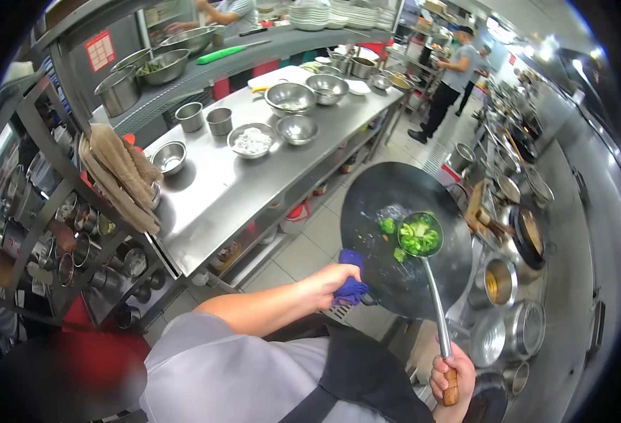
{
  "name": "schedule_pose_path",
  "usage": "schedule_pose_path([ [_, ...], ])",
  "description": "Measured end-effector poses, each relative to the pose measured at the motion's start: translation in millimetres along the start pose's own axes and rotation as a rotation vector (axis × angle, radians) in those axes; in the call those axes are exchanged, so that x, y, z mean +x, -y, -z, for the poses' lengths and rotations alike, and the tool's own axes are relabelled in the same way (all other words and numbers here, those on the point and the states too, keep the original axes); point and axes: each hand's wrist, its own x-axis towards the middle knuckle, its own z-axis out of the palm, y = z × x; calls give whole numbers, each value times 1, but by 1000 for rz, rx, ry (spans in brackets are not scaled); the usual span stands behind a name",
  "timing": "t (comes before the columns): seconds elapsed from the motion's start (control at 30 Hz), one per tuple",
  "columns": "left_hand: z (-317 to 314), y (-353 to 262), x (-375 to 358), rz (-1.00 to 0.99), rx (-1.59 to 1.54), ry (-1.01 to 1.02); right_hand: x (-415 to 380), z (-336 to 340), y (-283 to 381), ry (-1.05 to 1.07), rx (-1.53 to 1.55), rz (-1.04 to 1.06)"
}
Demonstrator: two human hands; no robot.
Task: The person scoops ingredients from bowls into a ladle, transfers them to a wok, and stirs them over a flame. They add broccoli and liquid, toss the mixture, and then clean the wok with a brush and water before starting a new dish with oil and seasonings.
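Note:
A large black wok [388, 282] is tilted up in front of me, off to the right of the steel counter. My left hand [326, 287] is closed on the wok's near-left edge through a folded blue cloth [352, 290]; the cloth hides the grip itself. In my right hand [454, 377] is the wooden handle of a long steel ladle [435, 299], fingers wrapped round it. The ladle's bowl is over the wok and holds green broccoli [420, 234]. A few loose broccoli pieces [388, 225] and small wet scraps lie on the wok's surface.
Steel bowls [297, 130] and a bowl of white food [252, 141] stand on the steel counter [215, 169] at left. Brown cloths [116, 176] hang near its end. Pots [499, 280] and a strainer [487, 343] crowd the right. A person [455, 74] stands farther back in the aisle.

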Motion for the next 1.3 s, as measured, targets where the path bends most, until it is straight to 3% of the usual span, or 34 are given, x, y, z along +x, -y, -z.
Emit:
schedule_pose_path([
  [0.1,34,-39,-6,-126,-155,-70,57,-33,19,142,-40,-76],
  [0.23,68,-86,-25,-264,-240,-191,132,-82,39,181,-121,-87],
  [0.63,144,-149,-66,-610,-629,-529,361,-215,111,539,-162,-246],
  [0.67,152,-148,-67,-677,-654,-453,385,-226,116,553,-239,-230],
  [0.83,146,-165,-63,-840,-720,-681,498,-280,126,529,-611,-183],
  [1.03,114,-194,-37,-947,-848,-872,621,-291,131,658,-1464,69],
  [1.07,110,-196,-30,-959,-882,-870,637,-290,138,648,-1686,146],
  [1.1,107,-196,-23,-996,-899,-830,656,-282,133,645,-1960,425],
  [1.13,101,-197,-16,-1003,-925,-853,674,-270,133,682,-1970,412],
  [1.2,89,-210,1,-1035,-973,-946,703,-258,138,689,-2080,1024],
  [1.3,80,-216,21,-1092,-981,-963,699,-279,178,857,-1850,916],
])
